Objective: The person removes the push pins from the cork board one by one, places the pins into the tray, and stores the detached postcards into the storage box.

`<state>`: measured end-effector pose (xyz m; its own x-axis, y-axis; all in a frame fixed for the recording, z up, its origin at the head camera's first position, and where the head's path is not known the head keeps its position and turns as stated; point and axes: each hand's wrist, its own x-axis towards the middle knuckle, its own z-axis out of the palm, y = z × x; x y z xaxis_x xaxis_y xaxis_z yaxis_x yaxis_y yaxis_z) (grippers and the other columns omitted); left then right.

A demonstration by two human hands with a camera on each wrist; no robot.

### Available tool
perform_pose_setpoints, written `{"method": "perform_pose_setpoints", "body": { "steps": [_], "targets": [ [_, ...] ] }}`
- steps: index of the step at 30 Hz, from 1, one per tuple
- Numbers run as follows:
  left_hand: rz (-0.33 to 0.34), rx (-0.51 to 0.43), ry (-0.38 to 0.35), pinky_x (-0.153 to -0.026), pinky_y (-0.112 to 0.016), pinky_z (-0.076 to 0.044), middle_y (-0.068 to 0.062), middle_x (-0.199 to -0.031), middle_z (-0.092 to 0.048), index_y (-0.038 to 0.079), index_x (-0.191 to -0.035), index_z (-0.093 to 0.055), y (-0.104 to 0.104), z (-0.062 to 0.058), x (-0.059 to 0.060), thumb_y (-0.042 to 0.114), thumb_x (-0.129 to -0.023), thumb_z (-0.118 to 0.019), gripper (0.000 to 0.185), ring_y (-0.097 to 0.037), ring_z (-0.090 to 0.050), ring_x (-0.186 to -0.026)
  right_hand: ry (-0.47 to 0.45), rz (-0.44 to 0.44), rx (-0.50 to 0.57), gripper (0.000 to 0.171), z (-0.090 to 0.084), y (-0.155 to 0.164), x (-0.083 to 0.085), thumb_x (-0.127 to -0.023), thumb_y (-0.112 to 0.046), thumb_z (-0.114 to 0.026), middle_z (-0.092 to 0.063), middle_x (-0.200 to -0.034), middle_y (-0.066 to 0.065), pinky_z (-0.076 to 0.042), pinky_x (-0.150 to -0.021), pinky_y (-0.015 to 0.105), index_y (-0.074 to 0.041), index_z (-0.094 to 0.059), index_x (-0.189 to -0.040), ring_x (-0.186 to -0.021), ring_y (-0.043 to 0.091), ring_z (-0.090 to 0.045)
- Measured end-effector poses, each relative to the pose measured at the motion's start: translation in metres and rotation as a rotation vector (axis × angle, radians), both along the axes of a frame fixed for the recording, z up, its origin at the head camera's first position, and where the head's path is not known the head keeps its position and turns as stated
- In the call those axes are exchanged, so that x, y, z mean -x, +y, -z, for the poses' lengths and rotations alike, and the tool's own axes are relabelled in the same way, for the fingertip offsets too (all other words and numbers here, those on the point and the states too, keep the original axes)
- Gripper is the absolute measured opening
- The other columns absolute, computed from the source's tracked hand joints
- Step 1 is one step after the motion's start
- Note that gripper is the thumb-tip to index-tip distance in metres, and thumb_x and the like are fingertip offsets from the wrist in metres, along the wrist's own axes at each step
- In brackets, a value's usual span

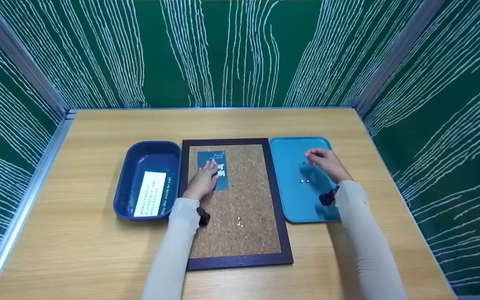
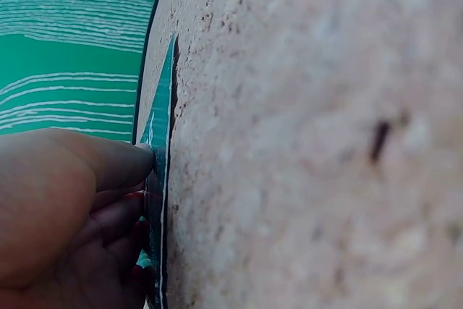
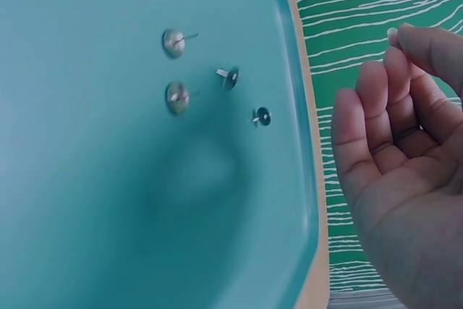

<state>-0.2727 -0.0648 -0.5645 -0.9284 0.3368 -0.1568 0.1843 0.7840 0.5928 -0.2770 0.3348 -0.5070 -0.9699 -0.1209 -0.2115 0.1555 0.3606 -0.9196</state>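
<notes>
My left hand rests on a dark green card with white lettering, which lies on a framed corkboard. In the left wrist view the thumb and fingertips touch the card, and a thin gap shows along its edge. Above the blue tray, my right hand has its thumb and index fingertips together and its other fingers curled. Whether something small sits between those fingertips cannot be made out. Several metal thumbtacks lie in the tray near that hand.
Left of the corkboard stands a dark blue bin with a white-and-green printed card inside. Small shiny pieces lie on the cork's lower part. Green walls with white lines enclose the wooden table.
</notes>
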Motion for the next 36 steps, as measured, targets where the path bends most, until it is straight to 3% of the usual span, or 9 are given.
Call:
{"method": "perform_pose_setpoints", "body": {
  "steps": [4, 10, 13, 19, 23, 28, 33, 36],
  "targets": [
    [-0.004, -0.002, -0.001, -0.122, -0.043, -0.011, -0.009, -0.159, -0.02, 0.005, -0.149, -0.032, 0.001, 0.0, 0.0, 0.019, -0.103, -0.041, 0.049, -0.025, -0.014, -0.149, 0.011, -0.003, 0.002, 0.034, -0.007, -0.006, -0.002, -0.1, -0.028, -0.052, -0.057, -0.113, 0.019, -0.038, -0.107, 0.051, -0.001, -0.058, -0.118, -0.104, 0.028, -0.055],
    [-0.006, -0.007, 0.006, -0.122, -0.043, -0.011, -0.009, -0.159, -0.021, 0.005, -0.149, -0.032, 0.001, 0.001, -0.001, 0.018, -0.103, -0.042, 0.049, -0.025, -0.014, -0.149, -0.009, -0.001, 0.051, 0.036, -0.008, -0.015, 0.002, -0.099, -0.029, -0.052, -0.059, -0.12, 0.023, -0.043, -0.107, 0.048, 0.0, -0.059, -0.12, -0.115, 0.039, -0.056],
    [0.0, -0.002, 0.01, -0.122, -0.043, -0.012, -0.01, -0.159, -0.021, 0.004, -0.149, -0.032, 0.001, 0.0, -0.001, 0.017, -0.103, -0.042, 0.049, -0.026, -0.015, -0.149, -0.017, 0.003, 0.104, 0.036, -0.008, -0.021, 0.006, -0.099, -0.027, -0.052, -0.065, -0.113, 0.014, -0.043, -0.106, 0.048, 0.001, -0.058, -0.122, -0.117, 0.04, -0.056],
    [0.009, 0.021, 0.013, -0.122, -0.043, -0.012, -0.011, -0.159, -0.022, 0.003, -0.148, -0.032, 0.002, -0.001, -0.001, 0.018, -0.103, -0.042, 0.049, -0.027, -0.015, -0.149, -0.033, 0.004, 0.239, 0.037, -0.001, -0.031, 0.016, -0.099, -0.023, -0.053, -0.07, -0.1, 0.0, -0.042, -0.105, 0.049, 0.004, -0.057, -0.124, -0.11, 0.03, -0.063],
    [0.006, 0.021, 0.009, -0.122, -0.044, -0.011, -0.011, -0.159, -0.021, 0.003, -0.149, -0.032, 0.001, -0.001, -0.001, 0.018, -0.103, -0.042, 0.049, -0.027, -0.014, -0.149, -0.058, 0.043, 0.277, 0.04, 0.008, -0.039, 0.025, -0.098, -0.027, -0.055, -0.07, -0.108, 0.009, -0.044, -0.103, 0.046, 0.002, -0.057, -0.125, -0.106, 0.024, -0.067],
    [0.006, 0.02, 0.021, -0.122, -0.044, -0.012, -0.012, -0.159, -0.022, 0.003, -0.148, -0.033, 0.001, -0.001, -0.001, 0.018, -0.103, -0.042, 0.048, -0.027, -0.015, -0.149, -0.106, 0.103, 0.314, 0.046, 0.013, -0.054, 0.034, -0.1, -0.027, -0.051, -0.061, -0.126, 0.024, -0.044, -0.104, 0.045, 0.006, -0.051, -0.132, -0.111, 0.027, -0.065],
    [0.008, 0.017, 0.027, -0.122, -0.044, -0.012, -0.012, -0.158, -0.023, 0.003, -0.148, -0.033, 0.002, 0.0, -0.001, 0.018, -0.103, -0.042, 0.048, -0.028, -0.016, -0.149, -0.17, 0.129, 0.332, 0.043, 0.014, -0.071, 0.038, -0.102, -0.023, -0.047, -0.064, -0.121, 0.019, -0.045, -0.105, 0.043, 0.005, -0.049, -0.135, -0.109, 0.024, -0.066],
    [0.013, 0.017, 0.024, -0.122, -0.044, -0.012, -0.012, -0.159, -0.022, 0.003, -0.148, -0.032, 0.002, -0.001, 0.0, 0.018, -0.103, -0.042, 0.049, -0.028, -0.015, -0.149, -0.195, 0.119, 0.34, 0.042, 0.014, -0.08, 0.04, -0.103, -0.021, -0.045, -0.06, -0.125, 0.022, -0.046, -0.104, 0.042, 0.005, -0.048, -0.136, -0.106, 0.021, -0.066]
  ]
}}
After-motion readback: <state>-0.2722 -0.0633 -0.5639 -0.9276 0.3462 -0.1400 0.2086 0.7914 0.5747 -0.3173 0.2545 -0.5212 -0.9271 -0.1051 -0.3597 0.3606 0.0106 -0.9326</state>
